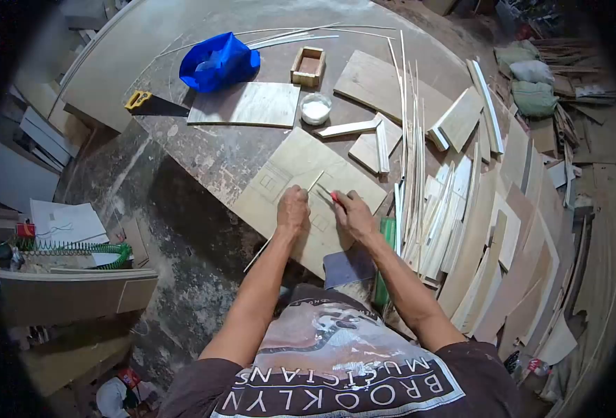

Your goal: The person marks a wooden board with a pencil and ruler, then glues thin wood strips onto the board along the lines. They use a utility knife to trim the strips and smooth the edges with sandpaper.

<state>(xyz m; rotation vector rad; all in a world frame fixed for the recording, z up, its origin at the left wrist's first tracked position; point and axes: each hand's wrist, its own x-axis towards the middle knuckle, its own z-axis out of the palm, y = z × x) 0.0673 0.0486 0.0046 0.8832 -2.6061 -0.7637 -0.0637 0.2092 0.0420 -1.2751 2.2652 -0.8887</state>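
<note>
My left hand (294,207) is closed around a thin wooden strip (255,256), whose upper end sticks out past my fingers and whose lower end runs down beside my forearm. To its right, my right hand (354,211) grips a small knife with a red handle (334,197); its blade points up and left, close to the strip's upper end. Both hands are over a light plywood board (273,174) with small rectangles drawn in pencil.
Behind the board are a white powder bowl (315,109), a small wooden box (308,67), a blue bag (217,63), a handsaw (156,104) and a pale panel (245,104). Long thin strips (411,139) and wood offcuts (461,118) lie to the right.
</note>
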